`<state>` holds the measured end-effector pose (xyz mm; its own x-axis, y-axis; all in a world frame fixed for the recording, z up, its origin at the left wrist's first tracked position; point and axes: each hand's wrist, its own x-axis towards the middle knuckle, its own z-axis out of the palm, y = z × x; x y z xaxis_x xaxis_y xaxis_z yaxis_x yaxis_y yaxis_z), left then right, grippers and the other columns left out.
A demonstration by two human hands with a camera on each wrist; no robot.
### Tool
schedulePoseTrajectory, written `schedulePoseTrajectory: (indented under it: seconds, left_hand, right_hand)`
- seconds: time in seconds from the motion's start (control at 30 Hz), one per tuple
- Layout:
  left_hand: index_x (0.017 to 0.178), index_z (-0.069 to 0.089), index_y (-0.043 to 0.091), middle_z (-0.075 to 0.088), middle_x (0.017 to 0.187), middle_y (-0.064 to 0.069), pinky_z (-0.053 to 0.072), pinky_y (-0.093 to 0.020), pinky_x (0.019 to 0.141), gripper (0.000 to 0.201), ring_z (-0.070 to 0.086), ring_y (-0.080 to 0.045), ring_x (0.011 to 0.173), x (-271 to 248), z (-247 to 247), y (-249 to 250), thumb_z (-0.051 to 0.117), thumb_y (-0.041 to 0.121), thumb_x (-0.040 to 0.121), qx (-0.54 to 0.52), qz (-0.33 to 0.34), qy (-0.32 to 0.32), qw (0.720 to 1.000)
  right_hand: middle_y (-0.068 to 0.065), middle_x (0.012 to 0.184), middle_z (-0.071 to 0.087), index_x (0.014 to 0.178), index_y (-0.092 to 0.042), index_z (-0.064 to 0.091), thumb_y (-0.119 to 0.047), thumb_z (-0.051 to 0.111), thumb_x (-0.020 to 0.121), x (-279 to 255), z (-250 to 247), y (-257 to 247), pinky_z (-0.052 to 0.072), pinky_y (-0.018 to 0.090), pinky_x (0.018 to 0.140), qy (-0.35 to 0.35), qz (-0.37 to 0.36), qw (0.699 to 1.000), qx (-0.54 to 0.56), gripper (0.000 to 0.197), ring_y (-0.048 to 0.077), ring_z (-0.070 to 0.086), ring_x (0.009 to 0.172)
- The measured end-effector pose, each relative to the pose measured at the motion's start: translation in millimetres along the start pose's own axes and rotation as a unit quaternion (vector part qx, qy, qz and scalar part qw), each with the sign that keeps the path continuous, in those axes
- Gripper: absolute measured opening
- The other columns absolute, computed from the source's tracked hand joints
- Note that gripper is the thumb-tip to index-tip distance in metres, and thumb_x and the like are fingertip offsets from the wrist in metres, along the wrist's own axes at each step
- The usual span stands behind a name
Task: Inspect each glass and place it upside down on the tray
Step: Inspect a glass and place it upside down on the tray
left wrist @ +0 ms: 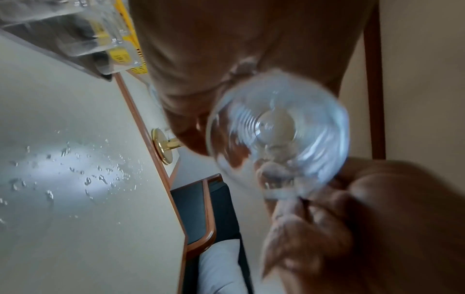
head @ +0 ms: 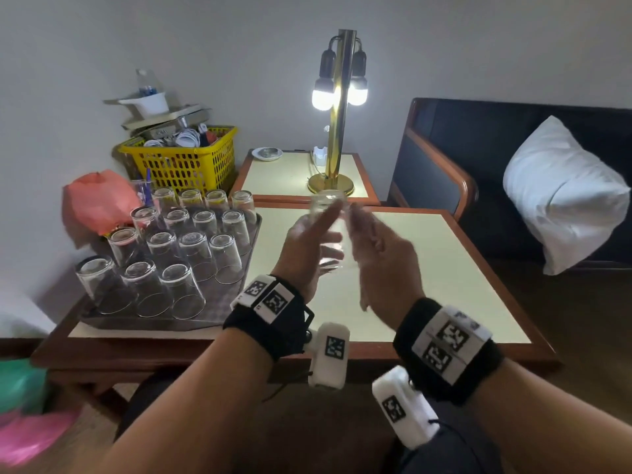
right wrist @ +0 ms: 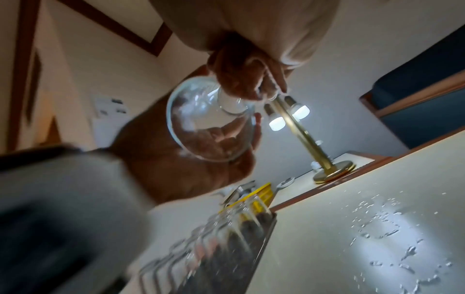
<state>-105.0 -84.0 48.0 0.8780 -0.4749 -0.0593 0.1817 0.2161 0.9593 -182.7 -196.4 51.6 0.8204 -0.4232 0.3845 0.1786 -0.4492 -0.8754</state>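
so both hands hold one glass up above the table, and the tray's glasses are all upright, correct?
Not quite. Both hands, left hand and right hand, hold the glass above the table, but the head view shows the tray glasses upside down.

You see a dim room lit mainly by the lamp (head: 340,92), whose two bulbs blow out to white glare. That light glints off water drops (right wrist: 392,234) on the table (head: 444,268). Both wrist views are motion-blurred, the glass (left wrist: 278,133) smeared, and the head view bends at its edges.
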Motion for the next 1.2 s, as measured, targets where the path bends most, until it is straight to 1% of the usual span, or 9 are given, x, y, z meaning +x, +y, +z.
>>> schedulePoseTrajectory:
  seconds: [0.07, 0.13, 0.23, 0.33, 0.47, 0.77, 0.9, 1.03, 1.2]
  left_hand:
    - [0.117, 0.059, 0.025, 0.068, 0.122, -0.017, 0.056, -0.051, 0.095, 0.052, 0.068, -0.031, 0.11, -1.5, -4.5, -0.8, 0.053, 0.07, 0.092, -0.034, -0.046, -0.019, 0.998]
    - [0.122, 0.056, 0.022, 0.068, 0.125, -0.021, 0.057, -0.048, 0.091, 0.047, 0.069, -0.035, 0.111, -3.4, -6.9, -3.8, 0.051, 0.062, 0.098, -0.008, -0.081, -0.059, 0.995]
    - [0.123, 0.057, 0.021, 0.069, 0.114, -0.013, 0.052, -0.035, 0.073, 0.057, 0.069, -0.024, 0.09, -1.0, -9.4, -5.2, 0.072, 0.061, 0.085, 0.008, -0.034, -0.008, 0.999]
    - [0.123, 0.058, 0.023, 0.071, 0.12, -0.015, 0.054, -0.043, 0.082, 0.054, 0.07, -0.032, 0.107, 2.3, -9.0, -5.6, 0.057, 0.068, 0.093, -0.012, -0.045, 0.013, 0.999]
    - [0.134, 0.052, 0.017, 0.069, 0.112, -0.016, 0.055, -0.037, 0.075, 0.066, 0.071, -0.027, 0.091, 2.5, -2.2, -8.5, 0.07, 0.061, 0.088, 0.047, -0.049, -0.054, 0.996]
    - [0.119, 0.059, 0.02, 0.068, 0.111, -0.016, 0.058, -0.034, 0.074, 0.052, 0.07, -0.027, 0.087, 4.0, -2.9, -3.1, 0.07, 0.058, 0.085, 0.049, -0.013, -0.052, 0.997]
    - [0.119, 0.057, 0.025, 0.068, 0.123, -0.021, 0.058, -0.047, 0.09, 0.044, 0.07, -0.035, 0.106, 4.2, -5.6, -0.5, 0.047, 0.063, 0.101, -0.005, -0.054, -0.044, 0.998]
    - [0.124, 0.059, 0.018, 0.07, 0.106, -0.013, 0.054, -0.032, 0.068, 0.065, 0.069, -0.02, 0.077, 5.3, -3.5, -6.2, 0.079, 0.057, 0.076, 0.032, 0.003, -0.015, 0.999]
    - [0.118, 0.058, 0.026, 0.069, 0.118, -0.019, 0.057, -0.043, 0.085, 0.041, 0.07, -0.032, 0.103, 1.0, -1.7, -0.7, 0.051, 0.062, 0.099, 0.011, -0.049, -0.051, 0.997]
  right_hand:
    - [-0.022, 0.122, 0.064, 0.141, -0.025, 0.058, -0.041, 0.05, 0.105, -6.7, 4.3, 2.3, 0.056, 0.016, 0.085, -0.005, -0.024, 1.0, -0.012, 0.04, -0.015, 0.062, 0.094]
    - [-0.02, 0.127, 0.065, 0.141, -0.025, 0.058, -0.039, 0.053, 0.104, 3.5, 0.7, 8.1, 0.058, 0.03, 0.093, 0.018, 0.016, 0.999, 0.024, 0.04, 0.0, 0.067, 0.106]
    - [-0.018, 0.121, 0.066, 0.144, -0.024, 0.055, -0.04, 0.05, 0.104, -5.3, 3.8, 8.0, 0.054, 0.019, 0.079, 0.004, 0.017, 1.0, 0.023, 0.043, -0.003, 0.064, 0.092]
    - [-0.025, 0.122, 0.06, 0.142, -0.023, 0.056, -0.036, 0.049, 0.106, -17.4, 8.1, 6.6, 0.049, 0.006, 0.076, -0.015, -0.024, 1.0, -0.009, 0.039, -0.016, 0.061, 0.088]
    - [-0.006, 0.13, 0.069, 0.143, -0.028, 0.055, -0.041, 0.052, 0.103, 9.9, -5.4, 9.9, 0.049, 0.025, 0.073, 0.041, 0.056, 0.997, 0.032, 0.042, 0.007, 0.059, 0.085]
    - [-0.018, 0.126, 0.066, 0.143, -0.028, 0.056, -0.038, 0.05, 0.104, 3.7, -6.2, 3.7, 0.057, 0.021, 0.07, 0.029, 0.02, 0.999, 0.0, 0.04, 0.005, 0.069, 0.092]
    - [-0.019, 0.124, 0.066, 0.141, -0.028, 0.058, -0.042, 0.05, 0.104, -3.5, -0.9, 2.4, 0.057, 0.021, 0.079, -0.002, -0.011, 1.0, -0.014, 0.04, 0.0, 0.067, 0.095]
    - [-0.008, 0.118, 0.073, 0.143, -0.03, 0.054, -0.042, 0.051, 0.104, 5.4, -6.6, 4.2, 0.053, 0.019, 0.064, 0.027, 0.029, 0.999, 0.022, 0.042, 0.005, 0.062, 0.08]
    - [-0.013, 0.126, 0.067, 0.145, -0.028, 0.054, -0.044, 0.051, 0.103, 1.0, -3.4, 6.6, 0.054, 0.026, 0.079, 0.005, 0.017, 1.0, 0.01, 0.045, 0.004, 0.062, 0.093]
